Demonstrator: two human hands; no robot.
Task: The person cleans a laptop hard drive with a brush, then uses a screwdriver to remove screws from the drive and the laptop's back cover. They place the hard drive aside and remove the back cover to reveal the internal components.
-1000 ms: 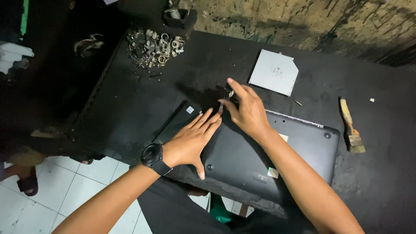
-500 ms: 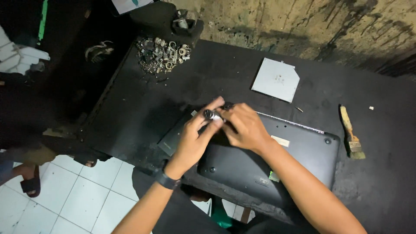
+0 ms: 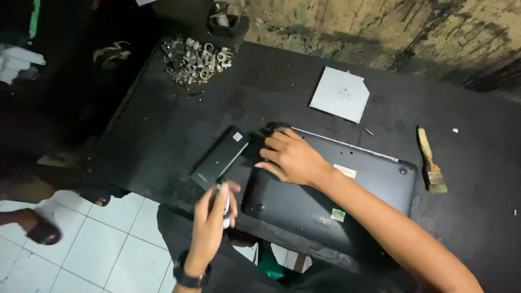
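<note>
A black laptop lies bottom-up on the black table. My right hand rests flat on its upper left corner, fingers spread. A long black rectangular part lies apart from the laptop, just to its left. My left hand, with a dark watch on the wrist, is at the table's front edge below that part. It grips a small slim tool with a white body.
A pile of small metal parts sits at the far left of the table. A flat grey plate-like drive lies behind the laptop and a paintbrush to its right. Below left are white floor tiles and someone's sandalled foot.
The long black part has come away from the laptop and now lies to its left. My left hand has drawn back to the table's front edge with the small tool. My right hand stays on the laptop.
</note>
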